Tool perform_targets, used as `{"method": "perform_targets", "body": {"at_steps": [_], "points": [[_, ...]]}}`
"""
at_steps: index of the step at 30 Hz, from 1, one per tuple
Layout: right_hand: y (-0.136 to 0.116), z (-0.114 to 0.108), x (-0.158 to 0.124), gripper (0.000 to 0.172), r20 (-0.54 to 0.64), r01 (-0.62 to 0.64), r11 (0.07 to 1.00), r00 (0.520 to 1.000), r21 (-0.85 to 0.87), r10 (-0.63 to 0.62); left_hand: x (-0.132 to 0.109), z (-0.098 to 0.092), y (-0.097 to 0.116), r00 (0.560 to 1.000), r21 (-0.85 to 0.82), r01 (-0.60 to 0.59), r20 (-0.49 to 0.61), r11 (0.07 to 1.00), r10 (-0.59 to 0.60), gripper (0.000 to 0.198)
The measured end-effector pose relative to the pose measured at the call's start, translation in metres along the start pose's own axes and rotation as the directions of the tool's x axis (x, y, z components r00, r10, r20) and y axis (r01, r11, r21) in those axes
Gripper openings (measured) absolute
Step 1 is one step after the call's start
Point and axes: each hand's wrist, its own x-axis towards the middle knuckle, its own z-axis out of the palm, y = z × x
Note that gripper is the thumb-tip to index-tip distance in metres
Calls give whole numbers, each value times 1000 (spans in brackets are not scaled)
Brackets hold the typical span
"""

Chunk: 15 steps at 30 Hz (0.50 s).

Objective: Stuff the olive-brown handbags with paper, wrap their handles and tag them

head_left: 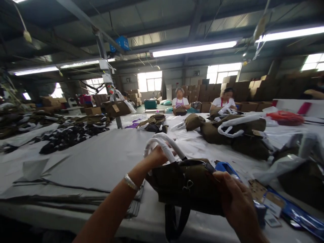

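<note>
A dark olive handbag [187, 184] with white wrapped handles [162, 141] is held up over the grey table [101, 158]. My left hand [159, 156] is closed round the base of the white handles; a metal bracelet sits on that wrist. My right hand [234, 197] grips the bag's right end, fingers curled over its top edge. A dark strap [173, 219] hangs down from the bag. A blue object [226, 167] shows just behind the bag, beside my right hand.
Several olive bags with white handles [235, 130] lie piled at the right. Dark patterned pieces [68, 135] cover the left side. Tags and blue packets [275, 206] lie at the near right. Two people [202, 101] sit at the far end. A pole [111, 91] stands mid-table.
</note>
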Motion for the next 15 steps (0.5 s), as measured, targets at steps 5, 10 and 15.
{"method": "perform_targets", "body": {"at_steps": [5,10,15], "points": [[6,1,-11,19,-78,-10,992,997,128,20,-29,22,12,992,-273,100,-40,957,-116,16],[6,20,-22,22,-114,146,979,985,140,-131,-15,39,64,978,-538,110,-89,836,-186,37],[7,47,-42,26,194,420,900,898,-114,-395,31,61,98,984,-535,-69,-173,842,-30,48]]}}
